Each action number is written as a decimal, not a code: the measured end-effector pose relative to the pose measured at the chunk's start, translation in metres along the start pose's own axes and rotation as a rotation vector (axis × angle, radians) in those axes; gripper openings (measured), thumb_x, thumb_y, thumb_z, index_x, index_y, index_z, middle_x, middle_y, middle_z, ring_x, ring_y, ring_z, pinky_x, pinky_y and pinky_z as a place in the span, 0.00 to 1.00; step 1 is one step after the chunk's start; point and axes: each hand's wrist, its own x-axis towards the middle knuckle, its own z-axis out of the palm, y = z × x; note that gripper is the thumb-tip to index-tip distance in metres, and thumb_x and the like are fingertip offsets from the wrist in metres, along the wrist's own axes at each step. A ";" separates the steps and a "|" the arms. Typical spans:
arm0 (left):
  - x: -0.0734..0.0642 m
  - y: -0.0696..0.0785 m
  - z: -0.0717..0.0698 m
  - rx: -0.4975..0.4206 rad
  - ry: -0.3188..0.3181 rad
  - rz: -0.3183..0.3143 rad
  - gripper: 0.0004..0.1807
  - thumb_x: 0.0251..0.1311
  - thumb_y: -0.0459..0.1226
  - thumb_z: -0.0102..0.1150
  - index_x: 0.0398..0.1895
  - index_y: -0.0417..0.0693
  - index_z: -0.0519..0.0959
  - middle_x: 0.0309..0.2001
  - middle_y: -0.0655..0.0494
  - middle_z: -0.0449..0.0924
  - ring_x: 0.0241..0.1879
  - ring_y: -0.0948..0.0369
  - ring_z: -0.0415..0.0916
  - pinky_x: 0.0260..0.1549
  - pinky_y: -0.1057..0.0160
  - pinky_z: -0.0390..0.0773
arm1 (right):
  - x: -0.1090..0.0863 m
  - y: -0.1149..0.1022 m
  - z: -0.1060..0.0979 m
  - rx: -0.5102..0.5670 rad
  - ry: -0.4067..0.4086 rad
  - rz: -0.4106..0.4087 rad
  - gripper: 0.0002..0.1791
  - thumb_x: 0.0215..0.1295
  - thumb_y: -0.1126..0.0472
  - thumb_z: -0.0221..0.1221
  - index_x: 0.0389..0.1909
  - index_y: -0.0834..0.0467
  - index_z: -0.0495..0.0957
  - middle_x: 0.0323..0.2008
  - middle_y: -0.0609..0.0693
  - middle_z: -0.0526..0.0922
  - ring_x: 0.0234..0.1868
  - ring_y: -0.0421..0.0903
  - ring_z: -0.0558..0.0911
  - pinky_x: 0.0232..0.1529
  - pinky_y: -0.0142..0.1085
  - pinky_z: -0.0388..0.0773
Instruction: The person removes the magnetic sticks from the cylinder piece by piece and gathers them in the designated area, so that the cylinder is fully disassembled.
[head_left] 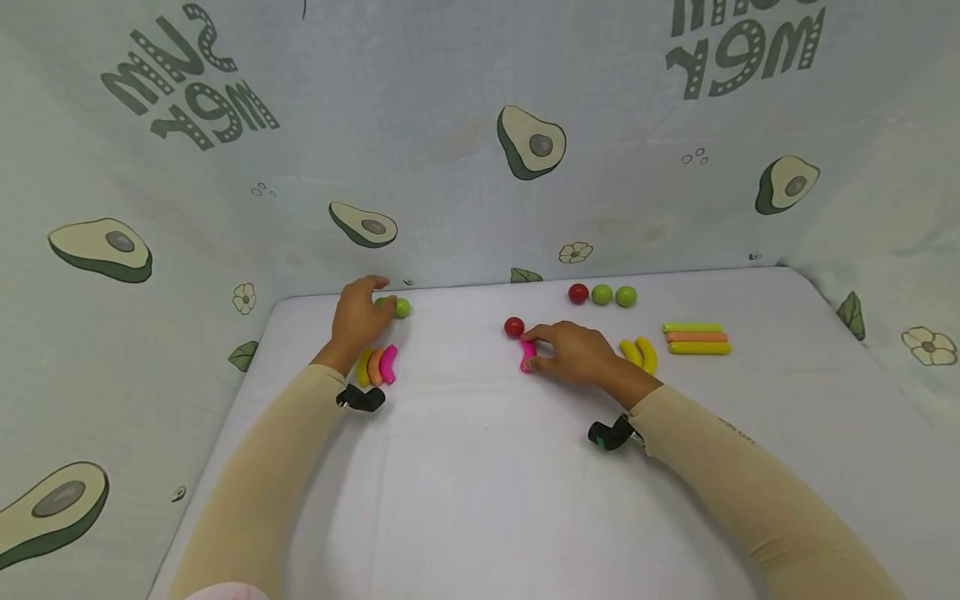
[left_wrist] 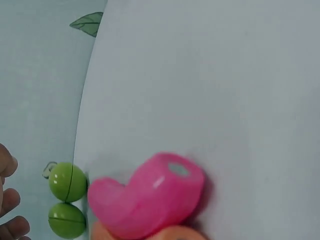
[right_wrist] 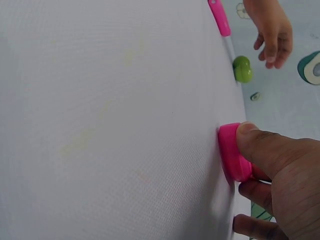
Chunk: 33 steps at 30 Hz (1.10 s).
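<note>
In the head view my right hand (head_left: 573,354) pinches a pink curved piece (head_left: 528,356) between thumb and fingers, just below a red ball (head_left: 513,327). The right wrist view shows the thumb on one side of this pink piece (right_wrist: 234,152), fingers behind it. Over at the far left, my left hand (head_left: 362,321) hovers beside two green balls (head_left: 402,308), fingers loosely bent and holding nothing. Both green balls (left_wrist: 67,182) sit side by side in the left wrist view. Under the left wrist lie a yellow, an orange and a pink curved piece (head_left: 387,364) in a row.
At the back right, another red ball (head_left: 578,293) lines up with two green balls (head_left: 626,297). Two yellow curved pieces (head_left: 647,356) lie beyond the right wrist. Three straight sticks (head_left: 699,348) are stacked further right. A patterned cloth (head_left: 450,167) hangs behind the white table (head_left: 480,483).
</note>
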 end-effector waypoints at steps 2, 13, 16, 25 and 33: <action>-0.002 0.008 0.002 0.007 -0.007 0.032 0.22 0.71 0.42 0.61 0.64 0.43 0.77 0.62 0.45 0.77 0.68 0.46 0.67 0.67 0.46 0.67 | 0.000 0.000 0.000 -0.002 -0.001 -0.002 0.30 0.63 0.45 0.71 0.65 0.47 0.79 0.61 0.52 0.81 0.64 0.54 0.76 0.58 0.56 0.77; -0.017 0.050 0.027 0.019 -0.131 0.237 0.20 0.71 0.42 0.61 0.62 0.44 0.79 0.61 0.49 0.80 0.67 0.50 0.68 0.68 0.51 0.65 | -0.001 0.000 -0.001 0.002 -0.001 -0.005 0.29 0.63 0.45 0.71 0.65 0.47 0.79 0.61 0.52 0.81 0.64 0.54 0.76 0.57 0.55 0.77; -0.020 0.057 0.036 0.024 -0.169 0.267 0.20 0.71 0.42 0.61 0.62 0.45 0.79 0.60 0.50 0.80 0.66 0.51 0.69 0.67 0.52 0.66 | -0.001 0.000 -0.001 0.004 -0.001 -0.003 0.29 0.63 0.45 0.70 0.64 0.47 0.79 0.61 0.52 0.81 0.64 0.54 0.76 0.57 0.55 0.77; -0.029 0.075 0.062 0.017 -0.264 0.282 0.21 0.71 0.45 0.61 0.64 0.48 0.79 0.60 0.53 0.80 0.65 0.53 0.70 0.66 0.52 0.69 | -0.002 -0.002 -0.001 -0.005 0.007 0.001 0.29 0.63 0.45 0.70 0.65 0.47 0.79 0.61 0.51 0.82 0.64 0.54 0.77 0.58 0.56 0.76; -0.032 0.088 0.076 -0.004 -0.291 0.306 0.22 0.70 0.44 0.63 0.64 0.48 0.78 0.59 0.54 0.80 0.63 0.53 0.71 0.64 0.53 0.71 | -0.002 -0.001 0.000 -0.003 0.010 -0.004 0.29 0.63 0.45 0.70 0.65 0.47 0.79 0.61 0.52 0.82 0.64 0.54 0.77 0.58 0.57 0.76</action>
